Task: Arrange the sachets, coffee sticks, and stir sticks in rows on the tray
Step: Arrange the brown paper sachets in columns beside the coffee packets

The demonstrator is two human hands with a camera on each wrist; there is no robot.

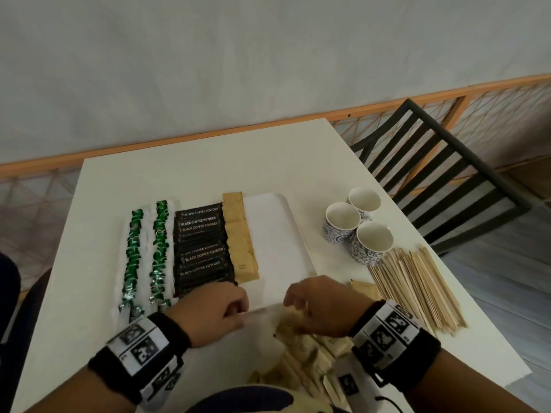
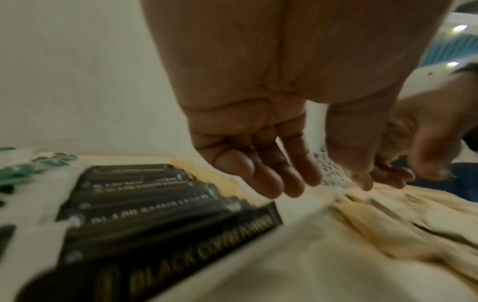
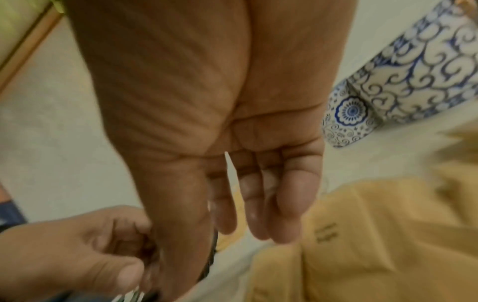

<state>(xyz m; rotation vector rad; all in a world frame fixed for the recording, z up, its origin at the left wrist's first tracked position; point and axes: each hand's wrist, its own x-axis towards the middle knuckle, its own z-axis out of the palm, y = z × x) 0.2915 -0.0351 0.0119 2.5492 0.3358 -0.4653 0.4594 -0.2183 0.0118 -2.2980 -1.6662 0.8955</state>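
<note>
On the white tray (image 1: 280, 234), rows run from far edge to near edge: two rows of green-and-white sachets (image 1: 146, 254) along its left side, then black coffee sticks (image 1: 202, 248), then tan sachets (image 1: 241, 239); the right part is bare. Off the tray's near edge lies a loose heap of tan packets (image 1: 304, 347). Stir sticks (image 1: 414, 287) lie piled at the table's (image 1: 193, 174) right edge, beside three patterned cups (image 1: 357, 228). The left hand (image 1: 217, 311) hovers at the tray's near edge, fingers loosely bent, seemingly holding nothing, though blur obscures this. The right hand (image 1: 322, 305) hangs relaxed over the heap, gripping nothing.
</note>
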